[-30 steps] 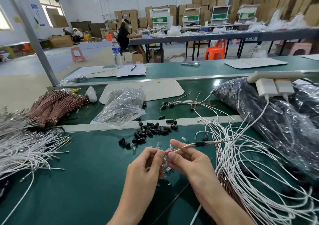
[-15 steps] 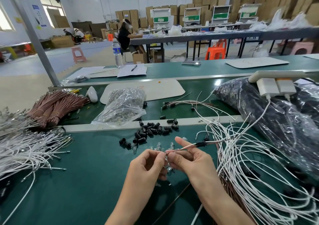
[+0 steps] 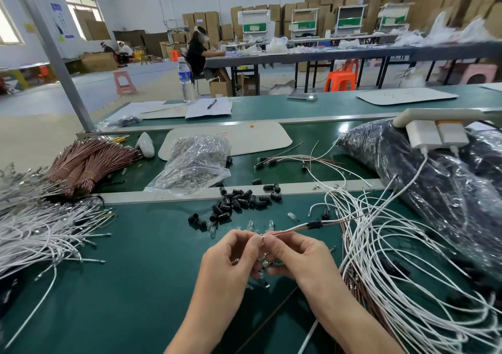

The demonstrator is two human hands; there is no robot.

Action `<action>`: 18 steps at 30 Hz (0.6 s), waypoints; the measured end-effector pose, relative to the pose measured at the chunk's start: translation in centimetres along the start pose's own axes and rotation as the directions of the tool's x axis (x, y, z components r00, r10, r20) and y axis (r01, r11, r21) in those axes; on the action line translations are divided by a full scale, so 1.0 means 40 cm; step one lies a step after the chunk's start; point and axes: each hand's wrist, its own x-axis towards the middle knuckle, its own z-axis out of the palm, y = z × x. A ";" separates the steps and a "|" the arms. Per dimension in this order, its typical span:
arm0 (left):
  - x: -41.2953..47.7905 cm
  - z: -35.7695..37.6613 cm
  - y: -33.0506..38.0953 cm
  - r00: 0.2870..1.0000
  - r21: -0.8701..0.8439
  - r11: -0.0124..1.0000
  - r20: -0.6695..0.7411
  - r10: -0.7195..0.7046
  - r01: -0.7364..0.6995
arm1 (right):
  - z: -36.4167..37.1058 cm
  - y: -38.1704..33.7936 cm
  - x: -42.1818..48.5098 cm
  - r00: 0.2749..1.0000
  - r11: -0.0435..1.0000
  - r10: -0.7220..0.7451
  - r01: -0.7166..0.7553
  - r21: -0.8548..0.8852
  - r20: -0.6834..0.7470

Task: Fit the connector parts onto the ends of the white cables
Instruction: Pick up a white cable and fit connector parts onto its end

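Right thumb now lies down on the wire, where half a second ago it stood raised; both hands otherwise stay put, fingertips meeting.

Head view, item by item:
- Left hand [image 3: 233, 256]: fingers curled, tips pinching a small part [image 3: 262, 241]; too small to identify.
- Right hand [image 3: 296, 256]: thumb and forefinger pinching the end of a white-and-brown cable [image 3: 293, 228] where it meets that part; the join is covered by fingertips.
- Black sleeve [image 3: 315, 224]: on the cable, just right of the hands.
- Clear bulbs [image 3: 251, 224]: near the knuckles; more lie under the hands, mostly hidden.
- Black connector caps [image 3: 239, 201]: loose heap, further up the green bench [image 3: 135, 272].
- White cables [image 3: 394, 258]: tangle on the right, cut off at the frame edge; a second white bundle [image 3: 40, 234] on the left.
- Brown wire bundles [image 3: 87, 160], clear bag [image 3: 193, 163]: far left; bag contents indistinct.
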 end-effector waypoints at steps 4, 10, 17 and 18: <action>-0.002 -0.016 0.000 0.995 0.245 0.965 -0.008 0.103 -0.098 | 0.001 -0.001 0.003 1.000 1.000 -0.019 0.019 0.008 -0.020; -0.005 -0.088 -0.009 0.979 0.795 0.600 -0.045 0.201 -0.087 | -0.013 -0.004 0.014 0.992 0.993 0.027 -0.012 0.117 -0.124; -0.005 -0.061 -0.027 0.999 0.847 0.529 0.049 0.001 -0.042 | -0.014 -0.006 0.016 0.988 0.986 0.065 -0.042 0.164 -0.138; -0.002 -0.058 -0.030 0.999 0.825 0.563 0.052 0.003 -0.044 | -0.015 -0.007 0.016 0.988 0.985 0.068 -0.045 0.167 -0.135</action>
